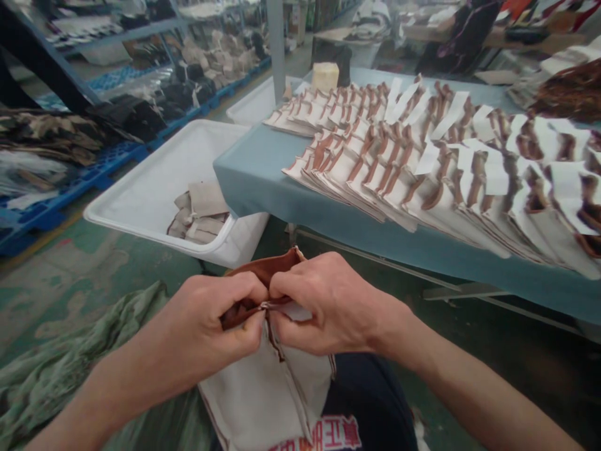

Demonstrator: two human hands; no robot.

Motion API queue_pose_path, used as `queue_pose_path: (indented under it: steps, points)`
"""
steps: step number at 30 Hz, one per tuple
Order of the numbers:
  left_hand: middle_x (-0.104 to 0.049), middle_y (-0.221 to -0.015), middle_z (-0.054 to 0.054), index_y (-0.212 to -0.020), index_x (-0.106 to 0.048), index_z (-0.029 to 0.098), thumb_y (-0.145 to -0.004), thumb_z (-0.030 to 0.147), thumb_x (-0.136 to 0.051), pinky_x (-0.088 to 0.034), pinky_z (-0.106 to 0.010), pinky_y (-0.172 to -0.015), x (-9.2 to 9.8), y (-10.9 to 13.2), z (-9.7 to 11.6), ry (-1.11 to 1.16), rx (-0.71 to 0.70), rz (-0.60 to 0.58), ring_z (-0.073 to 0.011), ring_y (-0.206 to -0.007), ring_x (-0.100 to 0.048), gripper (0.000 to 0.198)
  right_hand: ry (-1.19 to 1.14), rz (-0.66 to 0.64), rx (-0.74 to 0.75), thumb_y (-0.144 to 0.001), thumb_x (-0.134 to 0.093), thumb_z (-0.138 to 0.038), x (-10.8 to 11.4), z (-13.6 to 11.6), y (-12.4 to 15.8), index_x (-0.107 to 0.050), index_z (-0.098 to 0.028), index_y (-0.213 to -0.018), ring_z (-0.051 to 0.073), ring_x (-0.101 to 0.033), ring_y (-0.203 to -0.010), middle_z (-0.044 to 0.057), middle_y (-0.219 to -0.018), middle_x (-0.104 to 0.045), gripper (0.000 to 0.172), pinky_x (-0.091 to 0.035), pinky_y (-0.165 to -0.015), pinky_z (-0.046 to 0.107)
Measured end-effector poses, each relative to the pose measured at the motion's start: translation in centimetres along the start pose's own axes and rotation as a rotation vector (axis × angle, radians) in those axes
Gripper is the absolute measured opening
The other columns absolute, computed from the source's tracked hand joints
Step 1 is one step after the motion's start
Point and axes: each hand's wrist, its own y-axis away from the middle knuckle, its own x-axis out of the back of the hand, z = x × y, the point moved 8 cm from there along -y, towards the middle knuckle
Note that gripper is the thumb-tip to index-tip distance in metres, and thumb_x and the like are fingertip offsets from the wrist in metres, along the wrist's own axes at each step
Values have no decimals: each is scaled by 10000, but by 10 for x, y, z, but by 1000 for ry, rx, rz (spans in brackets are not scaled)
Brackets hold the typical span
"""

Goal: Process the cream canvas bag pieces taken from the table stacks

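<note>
Both hands are on a sewn piece of off-white material with a brown inner side, which hangs down over my lap. My left hand pinches its upper edge just left of the centre seam. My right hand pinches the same edge just right of that seam, the fingertips of both hands nearly touching. Behind the hands the far brown edge of the piece stands up to a corner. A seam runs down the middle of the off-white side. What lies inside the piece is hidden.
Ahead and to the right stands a table with a blue cover, bearing overlapping rows of similar off-white and brown pieces. A white bin with folded greyish pieces stands left of it. Green cloth lies at lower left.
</note>
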Motion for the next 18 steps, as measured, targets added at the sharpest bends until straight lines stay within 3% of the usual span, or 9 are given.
queue_pose_path:
  steps: [5,11,15,18]
  points:
    - [-627,-638,69,-787,-619,221,-861,142,-532,-366,-215,-520,9,2,-2,-88,-38,54,-85,-507,-530,139,81,12,-54,-869,-578,-233,-2,-5,-10,-562,-219,-734,152,-528,-563,19,-677,-700,137,-260,-558,330]
    - [-639,-717,55,-846,-570,245,-959,125,-535,-368,-266,-551,16,9,15,-178,-189,117,-106,-564,-586,168,-299,103,-81,-806,-538,-188,13,-1,-10,-448,-226,-703,101,-437,-570,-56,-625,-514,142,-298,-558,267]
    - [-701,-791,32,-907,-536,269,-967,73,-524,-427,-279,-600,11,6,25,-162,-279,71,-143,-655,-679,206,-455,102,-136,-771,-539,-152,23,1,-4,-394,-220,-663,73,-356,-549,-85,-596,-378,193,-262,-525,246]
    - [-727,-792,34,-952,-563,281,-961,56,-502,-476,-269,-626,7,3,28,-107,-318,78,-153,-665,-708,234,-581,68,-218,-740,-554,-139,22,6,2,-426,-213,-637,64,-333,-528,-91,-572,-363,180,-237,-483,226]
